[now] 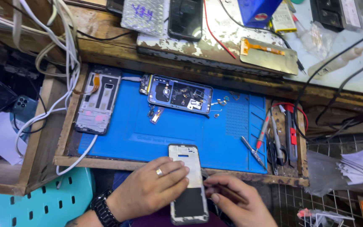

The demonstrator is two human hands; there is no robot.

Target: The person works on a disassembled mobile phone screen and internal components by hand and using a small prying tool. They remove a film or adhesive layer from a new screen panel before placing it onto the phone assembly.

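**Hands on phone frame at front edge of repair mat**

Left hand (154, 189), with ring and wristwatch, lies over the phone frame (188, 185), fingers closed on its left edge. Right hand (236, 201) pinches a thin dark tool (225, 191) against the frame's right edge. The frame overhangs the blue mat (148, 134). An opened phone (180, 94) lies at the mat's rear; tweezers (253, 152) rest right.
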